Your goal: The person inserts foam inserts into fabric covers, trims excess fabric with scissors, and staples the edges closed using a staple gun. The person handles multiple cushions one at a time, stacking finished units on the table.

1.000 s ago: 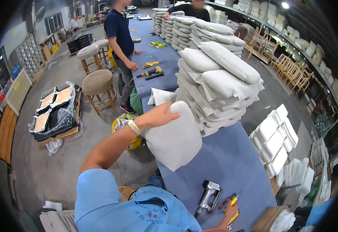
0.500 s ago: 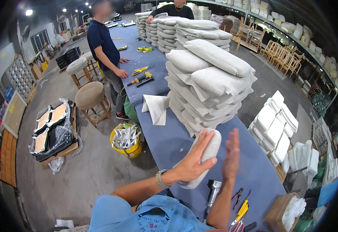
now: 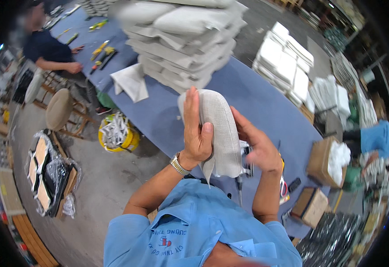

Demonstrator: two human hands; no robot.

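Note:
A padded grey fabric cushion (image 3: 223, 133) stands tilted up in front of me, its seamed edge turned toward the right. My left hand (image 3: 196, 133) grips its left side, with the fingers along the fabric and the thumb on the near face. At its right edge is my right hand (image 3: 260, 144); its fingertips meet the cushion while the slightly blurred thumb stays apart. A loose fabric flap hangs from the cushion's lower end. Partly hidden behind the right hand, a metal air tool (image 3: 246, 153) lies on the blue-covered table (image 3: 274, 104).
A tall stack of grey cushions (image 3: 181, 49) stands beyond my hands, beside a folded fabric piece (image 3: 131, 83). A person (image 3: 47, 49) stands at the table's left side near a drill (image 3: 99, 51). A yellow bucket (image 3: 130, 140) holds scraps; a carton (image 3: 321, 162) with white stuffing is at right.
The cushion has been raised and turned more upright. My right hand has come from apart to its right edge. The view has swung down and right.

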